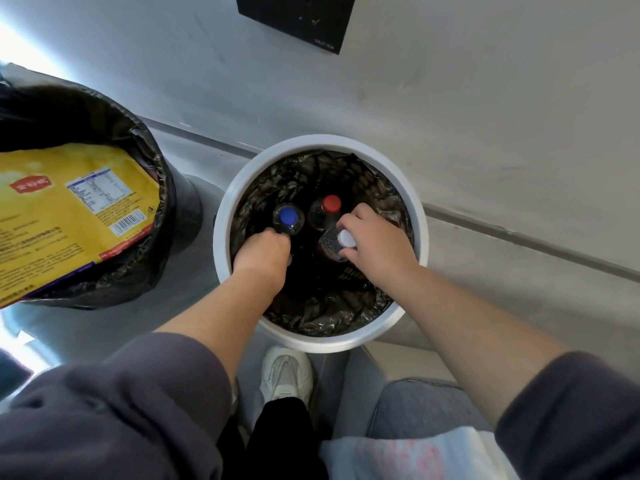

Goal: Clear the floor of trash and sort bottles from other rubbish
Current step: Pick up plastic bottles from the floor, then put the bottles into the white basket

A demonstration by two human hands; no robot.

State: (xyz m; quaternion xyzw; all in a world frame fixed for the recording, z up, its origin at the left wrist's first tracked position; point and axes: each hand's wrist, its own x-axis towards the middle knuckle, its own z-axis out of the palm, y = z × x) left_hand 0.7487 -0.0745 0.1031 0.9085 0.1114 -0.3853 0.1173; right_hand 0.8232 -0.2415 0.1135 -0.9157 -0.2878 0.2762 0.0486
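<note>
A white round bin (322, 341) lined with a black bag stands in the middle by the wall. Inside it stand a blue-capped bottle (288, 217) and a red-capped bottle (329, 208). My right hand (375, 239) is inside the bin, fingers closed around the neck of a white-capped bottle (341, 241). My left hand (265, 252) reaches down into the bin just beside the blue-capped bottle, fingers curled; what it grips is hidden under the hand.
A second bin (138, 140) with a black bag stands at the left and holds a large yellow snack wrapper (69, 209). A black wall plate (298, 19) hangs above. My white shoe (285, 374) is just below the white bin; a padded seat (426, 407) sits lower right.
</note>
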